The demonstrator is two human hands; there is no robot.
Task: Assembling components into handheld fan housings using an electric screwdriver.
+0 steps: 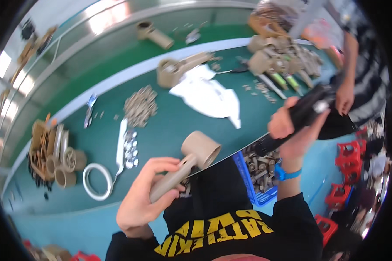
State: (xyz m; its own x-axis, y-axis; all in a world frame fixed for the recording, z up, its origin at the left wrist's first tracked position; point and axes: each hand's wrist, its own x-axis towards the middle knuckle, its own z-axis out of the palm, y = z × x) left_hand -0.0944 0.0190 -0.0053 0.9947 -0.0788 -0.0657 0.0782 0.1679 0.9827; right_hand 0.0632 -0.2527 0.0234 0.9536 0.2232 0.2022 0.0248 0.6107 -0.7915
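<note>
Green bench [170, 126] w/ white sheet [209, 95]: left hand [141, 198] wraps beige part [189, 158], right hand [292, 130] clenches black tool [307, 108].

An assembly workshop: green workbench [170, 126] strewn with tan plastic parts [56, 156].

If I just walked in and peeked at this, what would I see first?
First, the beige plastic part with a round open cup at its end, held by its handle in the left hand at the middle of the view. Next, the black power tool gripped in the right hand, raised at the right. Behind them lies the green table, with a white sheet near its middle.
</note>
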